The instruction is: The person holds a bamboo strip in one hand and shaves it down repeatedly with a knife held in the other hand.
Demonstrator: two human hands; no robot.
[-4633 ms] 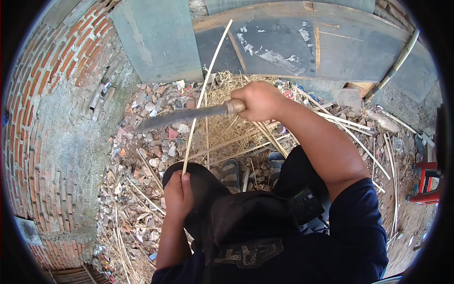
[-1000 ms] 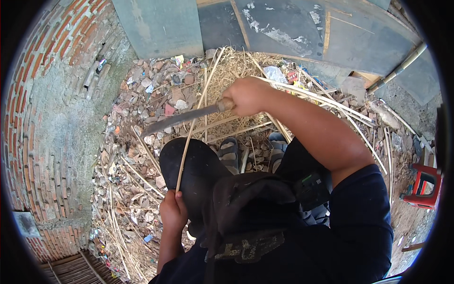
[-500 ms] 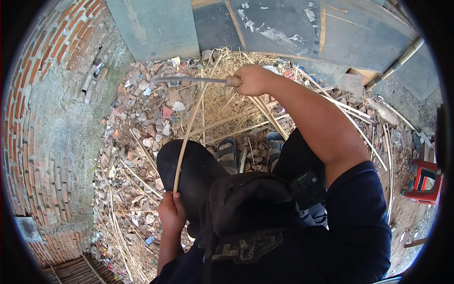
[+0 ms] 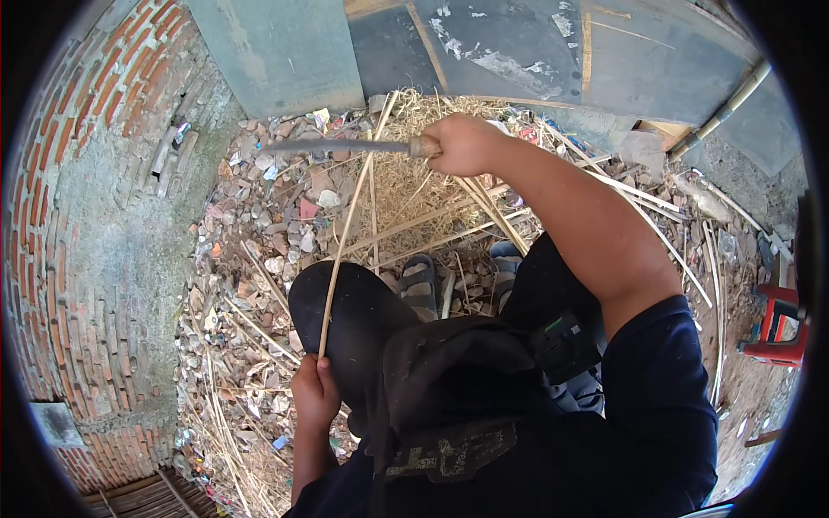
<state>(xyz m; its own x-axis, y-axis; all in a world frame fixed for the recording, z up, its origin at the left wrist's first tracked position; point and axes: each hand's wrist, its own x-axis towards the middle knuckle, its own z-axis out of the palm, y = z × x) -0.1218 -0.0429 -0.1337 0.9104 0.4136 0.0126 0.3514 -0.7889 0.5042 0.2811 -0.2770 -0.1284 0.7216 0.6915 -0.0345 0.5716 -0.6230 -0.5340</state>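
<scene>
A long-bladed knife (image 4: 337, 146) with a wooden handle is gripped in my right hand (image 4: 465, 145), its arm stretched far forward. The blade points left and lies across the upper part of a thin bamboo strip (image 4: 347, 226); whether its edge is cutting in cannot be told. My left hand (image 4: 316, 390) is closed round the strip's near end, thumb along it, beside my left knee. From there the strip slants up and away over my dark trouser leg (image 4: 315, 298). Pale curled shavings (image 4: 414, 164) lie heaped on the ground beneath the knife.
Stones and litter (image 4: 259, 250) cover the ground, with loose bamboo strips (image 4: 639, 198) on both sides. A brick wall (image 4: 112, 242) rises at left, grey panels (image 4: 509, 52) stand ahead. A red plastic stool (image 4: 773, 328) is at far right. My sandalled feet (image 4: 420, 289) are below.
The knife's blade has shifted slightly left along with my right hand, and its tip looks blurred. Both hands keep their holds; the view has moved a little.
</scene>
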